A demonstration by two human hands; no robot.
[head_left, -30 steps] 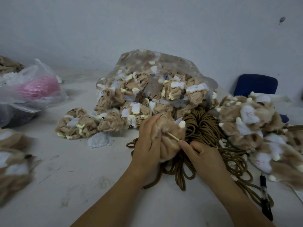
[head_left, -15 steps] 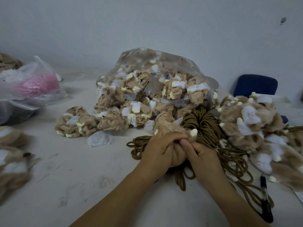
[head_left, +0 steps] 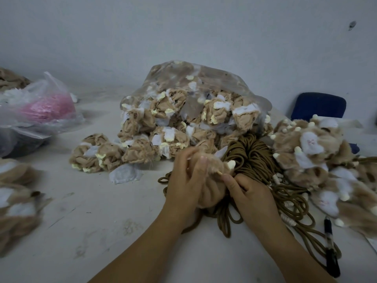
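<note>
Before the clear bag of plush skins (head_left: 193, 111), above the coiled brown cord (head_left: 253, 152), the tan plush skin (head_left: 211, 193) looked light, limp and furry, best gripped round its bunched body. The left hand (head_left: 183, 186) curled round it so; the right hand (head_left: 251, 193) pinched a thin wooden stick (head_left: 219, 173) against it.

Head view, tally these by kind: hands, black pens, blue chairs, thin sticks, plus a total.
Hands: 2, left hand and right hand
Black pen: 1
Blue chair: 1
Thin stick: 1
Total: 5
</note>
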